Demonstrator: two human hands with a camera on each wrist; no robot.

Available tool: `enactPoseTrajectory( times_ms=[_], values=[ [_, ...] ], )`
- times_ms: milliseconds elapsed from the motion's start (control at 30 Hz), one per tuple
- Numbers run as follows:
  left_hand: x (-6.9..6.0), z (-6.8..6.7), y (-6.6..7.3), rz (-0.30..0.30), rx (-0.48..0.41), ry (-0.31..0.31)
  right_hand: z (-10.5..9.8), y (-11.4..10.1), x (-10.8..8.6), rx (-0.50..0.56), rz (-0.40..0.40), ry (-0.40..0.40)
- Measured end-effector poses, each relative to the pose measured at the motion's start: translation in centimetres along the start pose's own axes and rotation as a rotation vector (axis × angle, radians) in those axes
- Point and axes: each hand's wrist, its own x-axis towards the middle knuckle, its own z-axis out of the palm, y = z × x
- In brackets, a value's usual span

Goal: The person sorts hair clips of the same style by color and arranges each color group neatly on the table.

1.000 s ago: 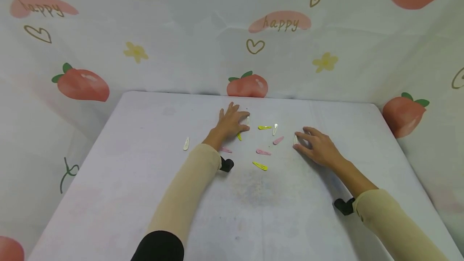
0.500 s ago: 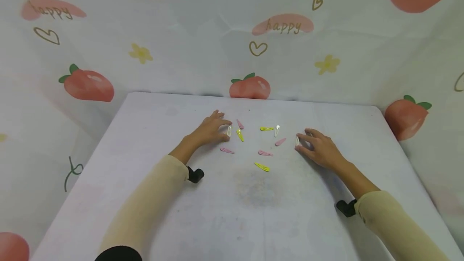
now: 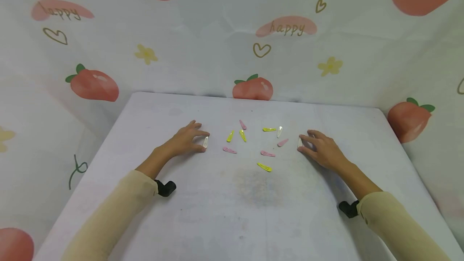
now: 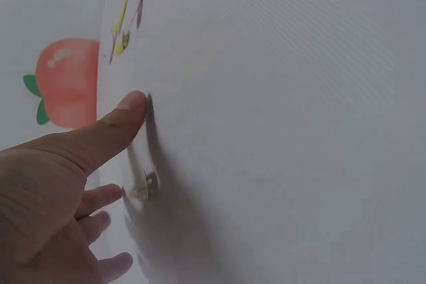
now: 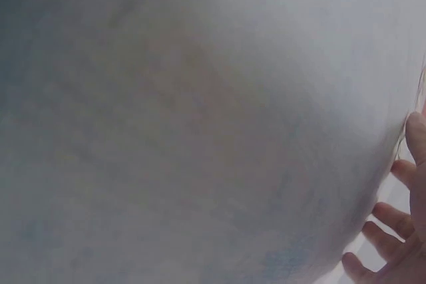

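Observation:
My left hand (image 3: 184, 139) grips a white snap hair clip (image 3: 205, 142) lengthwise between thumb and index finger, low over the table's left half. In the left wrist view its thumb and fingers stand apart, with a metallic clip end (image 4: 152, 184) near the index fingertip. My right hand (image 3: 323, 148) holds a white hair clip (image 3: 299, 142) between thumb and index finger; whether there is more than one is unclear. The right wrist view shows its fingers (image 5: 393, 221) at the edge, without the clip. Between the hands lie several yellow clips (image 3: 264, 167), several pink clips (image 3: 267, 154) and one white clip (image 3: 279, 132).
A white cloth covers the table (image 3: 217, 220). Behind it hangs a white curtain (image 3: 203, 23) printed with peaches and hearts. Each forearm wears a beige sleeve (image 3: 112, 208) and a black wrist camera mount (image 3: 166, 188).
My left hand has moved left and toward me with the white clip, uncovering a pink clip and a yellow clip. The right hand has stayed in place. The head view has shifted slightly.

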Motion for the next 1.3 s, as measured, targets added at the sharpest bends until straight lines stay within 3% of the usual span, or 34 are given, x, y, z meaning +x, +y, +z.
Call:
enactPoseTrajectory(
  times_ms=[367,767,1000,1300],
  values=[
    [-1.4,0.2,-1.4,-0.013,-0.066,0.005,0.1,0.1,0.0,0.017,-0.011,-0.007],
    [-2.0,0.4,-1.8,0.006,-0.060,0.079,0.3,-0.8,1.0,0.077,0.020,0.024],
    [-2.0,0.4,-1.7,-0.004,-0.063,0.091,0.5,-5.8,3.7,0.133,-0.051,0.054],
    [-1.9,0.6,-1.7,-0.002,-0.073,0.100,2.5,-14.1,7.1,0.133,-0.244,0.044]
  ],
)
